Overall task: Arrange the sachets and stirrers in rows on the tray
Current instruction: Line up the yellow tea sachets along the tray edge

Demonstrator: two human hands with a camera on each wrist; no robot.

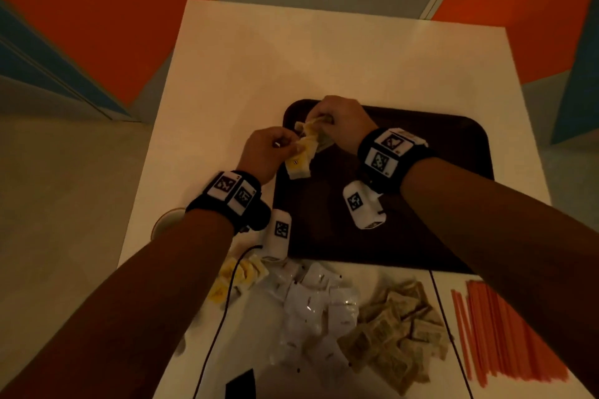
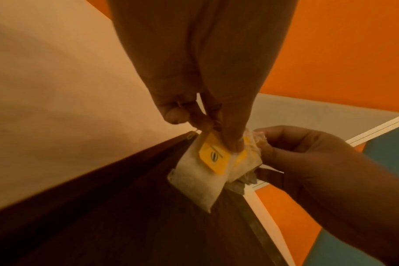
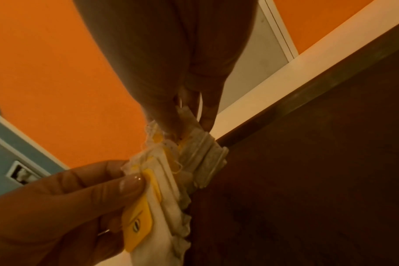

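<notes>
Over the far left corner of the dark brown tray (image 1: 421, 146) both hands hold a bunch of yellow-tagged tea bags. My left hand (image 1: 275, 149) pinches a white tea bag with a yellow tag (image 1: 299, 165) (image 2: 201, 172) (image 3: 148, 225) at its top. My right hand (image 1: 337, 113) grips the rest of the tea bag bunch (image 1: 312, 128) (image 3: 194, 154), with the fingers curled round it. In the left wrist view the right hand (image 2: 307, 162) sits just right of the bag. The bags hang just above the tray's bare surface.
On the white table (image 1: 291, 52) near me lie piles of yellow-tagged tea bags (image 1: 238, 275), white sachets (image 1: 317, 304) and brown sachets (image 1: 395, 327), with orange stirrers (image 1: 505, 327) at the right. A pale cup (image 1: 167, 220) stands at the left edge. A black cable (image 1: 223, 311) crosses the piles.
</notes>
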